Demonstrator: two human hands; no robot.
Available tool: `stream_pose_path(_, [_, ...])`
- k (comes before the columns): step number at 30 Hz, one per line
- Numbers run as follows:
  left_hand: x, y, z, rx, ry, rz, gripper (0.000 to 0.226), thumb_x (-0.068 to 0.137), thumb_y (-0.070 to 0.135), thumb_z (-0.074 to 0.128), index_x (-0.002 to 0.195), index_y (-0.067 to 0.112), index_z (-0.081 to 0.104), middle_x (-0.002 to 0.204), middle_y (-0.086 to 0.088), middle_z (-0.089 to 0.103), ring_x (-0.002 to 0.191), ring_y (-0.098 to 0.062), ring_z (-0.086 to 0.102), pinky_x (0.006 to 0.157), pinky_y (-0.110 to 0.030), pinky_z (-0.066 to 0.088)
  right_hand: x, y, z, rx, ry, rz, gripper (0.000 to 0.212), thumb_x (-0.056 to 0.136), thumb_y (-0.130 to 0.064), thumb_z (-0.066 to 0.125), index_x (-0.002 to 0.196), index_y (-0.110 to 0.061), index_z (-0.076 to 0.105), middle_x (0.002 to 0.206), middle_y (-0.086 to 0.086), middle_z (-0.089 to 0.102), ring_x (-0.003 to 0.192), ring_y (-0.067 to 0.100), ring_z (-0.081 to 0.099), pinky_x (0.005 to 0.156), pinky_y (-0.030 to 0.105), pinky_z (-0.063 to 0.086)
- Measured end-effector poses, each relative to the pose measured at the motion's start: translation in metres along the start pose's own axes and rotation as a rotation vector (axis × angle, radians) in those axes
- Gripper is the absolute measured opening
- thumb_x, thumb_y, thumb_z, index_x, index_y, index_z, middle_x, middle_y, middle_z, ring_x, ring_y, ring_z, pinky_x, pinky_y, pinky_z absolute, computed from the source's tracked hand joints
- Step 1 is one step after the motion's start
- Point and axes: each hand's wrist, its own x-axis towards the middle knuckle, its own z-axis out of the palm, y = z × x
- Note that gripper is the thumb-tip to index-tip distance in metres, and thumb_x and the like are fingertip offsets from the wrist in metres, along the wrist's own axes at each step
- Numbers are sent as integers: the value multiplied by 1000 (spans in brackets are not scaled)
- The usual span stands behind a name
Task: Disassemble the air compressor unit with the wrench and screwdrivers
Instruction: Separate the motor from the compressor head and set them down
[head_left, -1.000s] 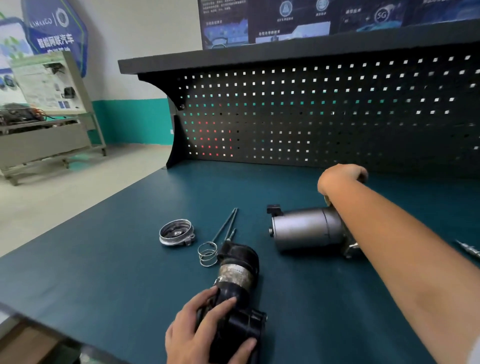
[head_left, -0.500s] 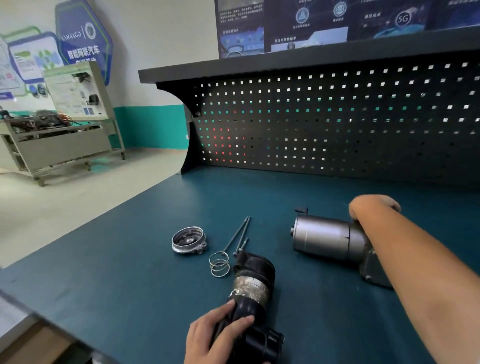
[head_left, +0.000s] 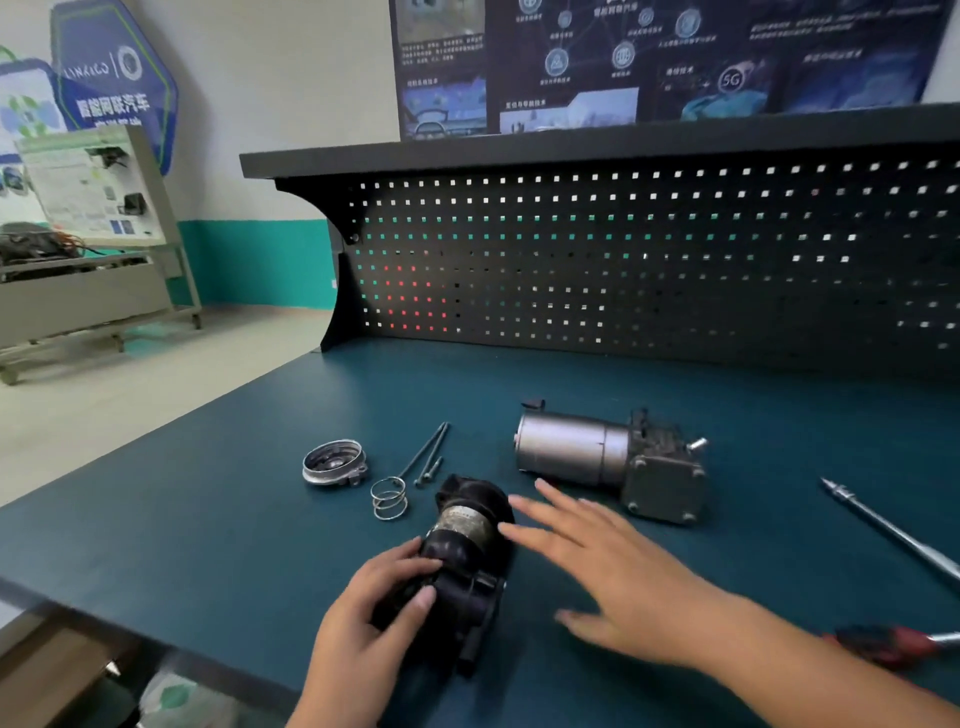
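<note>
under the left hand, a black housing; right hand spread beside it

between the two hands, on the dark teal bench top (head_left: 208, 519), lies the black compressor housing (head_left: 470, 551) with a silver band around its middle. the left hand (head_left: 379, 618) grasps its near end, fingers and thumb curled round the black body. the right hand (head_left: 613, 566) is released, fingers straight and spread, palm down just right of the housing; it is blurred, and whether its fingertips touch the band cannot be told. beyond the right hand rests the grey motor with its gearbox (head_left: 608, 457), lying on its side, apart from the housing. beyond the left hand sit a coil spring (head_left: 389, 498), two long bolts (head_left: 428, 452) and a round metal cap (head_left: 335, 462), near one another. right of the right hand lies a slim metal tool shaft (head_left: 893, 530), and by that forearm a red-handled screwdriver (head_left: 883, 642). past everything stands a black pegboard (head_left: 623, 260).
</note>
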Motion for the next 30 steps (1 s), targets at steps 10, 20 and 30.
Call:
stream_pose_path(10, [5,36,69,-816,-351,-483,19,76,8,53,76,2,71,84,-21,68,68,-24,66,58,-27,55,-57,7,1,-21,90,269,85,78,-48,64,148,-38,17,150,-17,29,140,5,20,114,22,6])
stream_pose_path(20, [26,23,97,-783,-261,-277,23,82,19,56,102,10,63,98,-15,70,87,-20,67,76,-29,53,-58,14,-33,135,-168,466,61,69,-50,76,120,-29,50,116,-2,60,101,22,57,70,29,39])
stream_pose_path(30, [17,13,97,-365,-393,-6,64,59,4,78,109,35,55,106,3,69,92,-8,67,80,-12,48,-78,7,-8,183,169,423,59,75,-48,68,129,-31,49,130,-11,48,123,10,41,107,28,29])
